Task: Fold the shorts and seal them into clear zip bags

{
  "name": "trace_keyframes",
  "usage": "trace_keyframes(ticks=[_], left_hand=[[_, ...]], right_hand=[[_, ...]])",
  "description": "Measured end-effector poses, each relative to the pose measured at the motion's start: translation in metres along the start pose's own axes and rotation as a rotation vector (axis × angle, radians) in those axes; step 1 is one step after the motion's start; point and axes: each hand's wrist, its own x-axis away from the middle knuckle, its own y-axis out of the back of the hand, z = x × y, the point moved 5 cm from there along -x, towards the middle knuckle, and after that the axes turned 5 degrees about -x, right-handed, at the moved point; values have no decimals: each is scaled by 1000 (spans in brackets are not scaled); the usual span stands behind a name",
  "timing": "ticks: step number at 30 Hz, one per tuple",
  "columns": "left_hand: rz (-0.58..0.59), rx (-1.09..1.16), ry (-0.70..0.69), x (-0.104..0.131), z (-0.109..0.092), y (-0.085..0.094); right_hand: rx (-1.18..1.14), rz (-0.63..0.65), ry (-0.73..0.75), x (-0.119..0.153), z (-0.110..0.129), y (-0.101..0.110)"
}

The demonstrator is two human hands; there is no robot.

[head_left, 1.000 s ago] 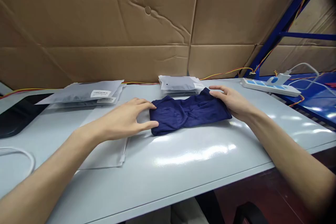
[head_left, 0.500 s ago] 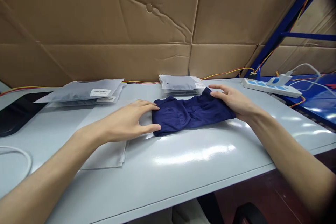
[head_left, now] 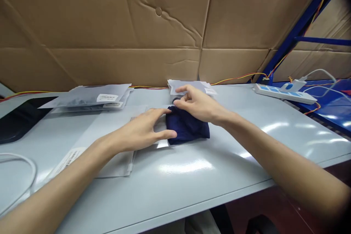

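Note:
A navy-blue folded cloth garment (head_left: 189, 128) lies on the table in front of me, doubled over into a small bundle; its exact kind cannot be told. My left hand (head_left: 145, 129) is at its left edge, thumb and fingers stretched apart, with the thumb tip on the near left part and a fingertip at the far left corner. Over the far side of the bundle is my right hand (head_left: 196, 104), its thumb and fingers closed on the fabric at the folded-over end. That hand hides part of the cloth.
Filled frosted bags (head_left: 90, 95) with labels lie at the back left, beside a black flat object (head_left: 22, 120). Another bag stack (head_left: 175, 87) sits behind the garment. Flat frosted bags (head_left: 115, 164) are under my left forearm. A power strip (head_left: 285, 94) stands at right, cardboard (head_left: 131, 65) behind.
My right hand has moved left, carrying the garment's right end over onto the left part, so the cloth is about half as wide. My left hand has barely moved.

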Motion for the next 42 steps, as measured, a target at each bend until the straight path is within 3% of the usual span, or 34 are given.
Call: trace_keyframes(ticks=[3,7,10,13,16,19,22,26,31,35,42], left_hand=[[-28,71,29,4,2,12],[-212,23,133,5,11,30],[-296,-166,233,5,19,35],[-254,-353,350,7,29,32],[-166,-401,399,9,34,26],[-71,-409,366,10,33,16],[-52,-387,258,8,27,9],[-27,-301,93,5,19,3],[-5,-221,62,2,20,3],[-26,-159,52,-1,27,1],[3,-171,26,2,36,5]], right_hand=[[-28,74,81,0,-2,-16],[138,-47,219,4,-10,-6],[320,-2,270,5,-19,-1],[486,111,281,6,-24,-2],[585,143,247,10,-22,0],[709,87,147,16,-20,8],[801,13,37,20,-19,19],[758,-56,113,21,-16,27],[598,69,272,19,-20,17],[531,164,241,17,-29,9],[552,191,207,15,-36,10]])
